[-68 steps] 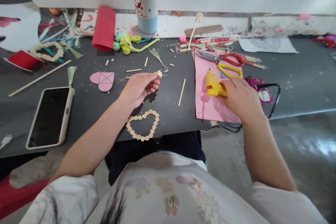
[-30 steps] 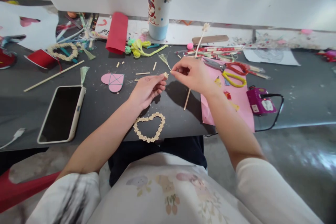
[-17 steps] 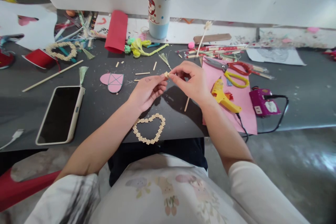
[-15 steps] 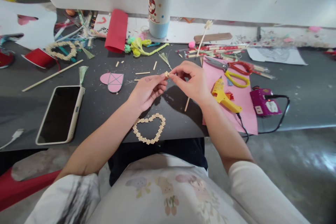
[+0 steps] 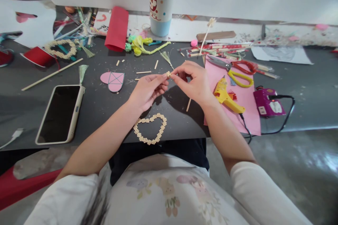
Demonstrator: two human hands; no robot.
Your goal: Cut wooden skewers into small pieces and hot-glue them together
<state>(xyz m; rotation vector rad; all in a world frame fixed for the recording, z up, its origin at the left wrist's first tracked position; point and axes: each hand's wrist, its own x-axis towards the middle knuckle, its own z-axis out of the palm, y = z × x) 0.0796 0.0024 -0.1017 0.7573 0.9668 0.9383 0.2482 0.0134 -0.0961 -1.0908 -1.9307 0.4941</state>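
Observation:
A small cream flower-shaped piece (image 5: 168,74) is pinched between my two hands above the dark table. My left hand (image 5: 150,90) grips it from the left between thumb and forefinger, the other fingers curled. From the right, my right hand (image 5: 192,80) pinches its other side. Below them, near the table's front edge, lies a heart-shaped ring of cream flowers (image 5: 150,140). A pale tassel (image 5: 166,57) lies just behind my fingers. To the left rests a pink paper heart (image 5: 116,81) with drawn lines, and short stick pieces (image 5: 144,72) lie close by.
At the right, a yellow glue gun (image 5: 227,96) and scissors (image 5: 235,70) lie on pink paper (image 5: 248,116), beside a purple box (image 5: 268,102) with a cable. A phone (image 5: 60,114) lies at the left. A bottle (image 5: 160,5) stands at the back, near red paper (image 5: 116,28).
The view has shifted very slightly. Both hands keep the same pinch on the small flower piece, with hardly any movement.

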